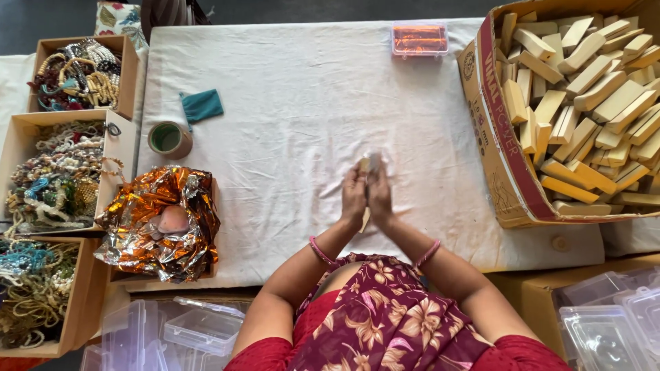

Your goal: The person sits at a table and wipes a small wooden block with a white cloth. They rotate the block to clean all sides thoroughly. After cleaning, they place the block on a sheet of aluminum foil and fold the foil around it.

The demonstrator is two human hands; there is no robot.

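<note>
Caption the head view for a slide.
Both hands pressed around a small pale block above a white cloth.

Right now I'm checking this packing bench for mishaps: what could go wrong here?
The small pale block is pinched only at the fingertips of the left hand and right hand; it could slip onto the white cloth. The cardboard box of wooden blocks is piled high, so blocks may tumble out. The crumpled foil overhangs the cloth's edge and might slide off.

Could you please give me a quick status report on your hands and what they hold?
Left hand and right hand pressed together, fingers closed around a small pale block. Held above white cloth. Nothing between hands and the box of wooden blocks.
</note>
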